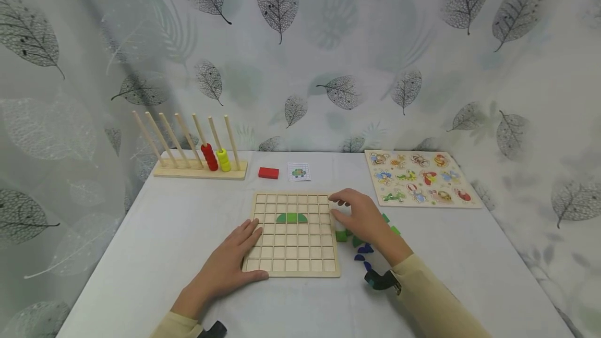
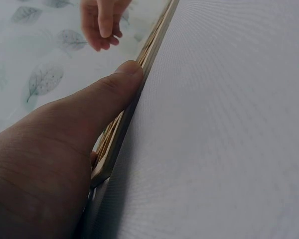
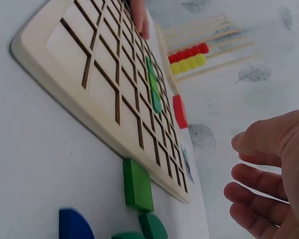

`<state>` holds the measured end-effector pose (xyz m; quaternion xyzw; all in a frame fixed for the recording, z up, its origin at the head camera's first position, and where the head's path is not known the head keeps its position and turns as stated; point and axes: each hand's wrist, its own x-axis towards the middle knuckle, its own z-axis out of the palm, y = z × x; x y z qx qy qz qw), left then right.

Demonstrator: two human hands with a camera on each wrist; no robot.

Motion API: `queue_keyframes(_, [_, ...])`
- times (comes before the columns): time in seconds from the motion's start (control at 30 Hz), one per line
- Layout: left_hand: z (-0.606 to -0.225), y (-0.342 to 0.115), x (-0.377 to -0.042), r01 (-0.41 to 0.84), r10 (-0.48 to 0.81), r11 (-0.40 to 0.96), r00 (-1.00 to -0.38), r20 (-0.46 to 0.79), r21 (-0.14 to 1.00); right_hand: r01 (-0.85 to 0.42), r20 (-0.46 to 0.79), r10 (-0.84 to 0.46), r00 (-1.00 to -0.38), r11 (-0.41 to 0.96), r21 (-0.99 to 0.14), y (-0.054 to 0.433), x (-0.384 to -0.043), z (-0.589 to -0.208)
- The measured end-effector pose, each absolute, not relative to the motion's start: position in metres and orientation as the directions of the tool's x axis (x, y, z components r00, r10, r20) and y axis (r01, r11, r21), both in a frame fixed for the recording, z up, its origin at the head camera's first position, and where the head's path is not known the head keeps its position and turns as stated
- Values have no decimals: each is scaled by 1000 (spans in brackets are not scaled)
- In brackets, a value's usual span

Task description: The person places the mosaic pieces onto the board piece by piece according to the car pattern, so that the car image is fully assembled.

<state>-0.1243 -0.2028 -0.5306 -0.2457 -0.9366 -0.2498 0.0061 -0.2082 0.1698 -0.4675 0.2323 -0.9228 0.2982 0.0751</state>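
Observation:
A wooden grid board point(image 1: 289, 266) lies flat on the table. In one of its upper rows sit a light green square point(image 1: 291, 218) and two dark green rounded pieces point(image 1: 303, 218), one on either side. My left hand point(image 1: 230, 257) rests along the board's left edge, fingers extended, with the thumb at the lower left corner; the left wrist view shows the thumb point(image 2: 109, 89) against the board's edge. Above the board's upper right side hovers my right hand point(image 1: 361, 217), fingers loosely bent and nothing between them. Below it, a green square block point(image 3: 138, 186) lies beside the board.
Dark green pieces point(image 1: 357, 241) and blue rounded pieces point(image 1: 359, 257) lie right of the board, partly under my right forearm. At the back are a peg rack point(image 1: 202, 173) with red and yellow beads, a red block point(image 1: 268, 172), a picture card point(image 1: 299, 172) and an insect puzzle point(image 1: 422, 179).

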Motion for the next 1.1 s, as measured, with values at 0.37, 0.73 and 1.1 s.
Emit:
queue_keyframes(0.37, [-528,-201,-125,477,461,751,-874,154,457,-417,223,-354,-909,745,-521,198,-203,-462])
queue_keyframes(0.73, [-529,-200,-124,478,459,755,-874,159,448,-385,216,-318,-923,784,-488,232,-198,-454])
queue_keyframes(1.1, [-530,-202,-124,452,452,760,-884,118,467,-342,188,-286,-939,810,-476,262,-196,-453])
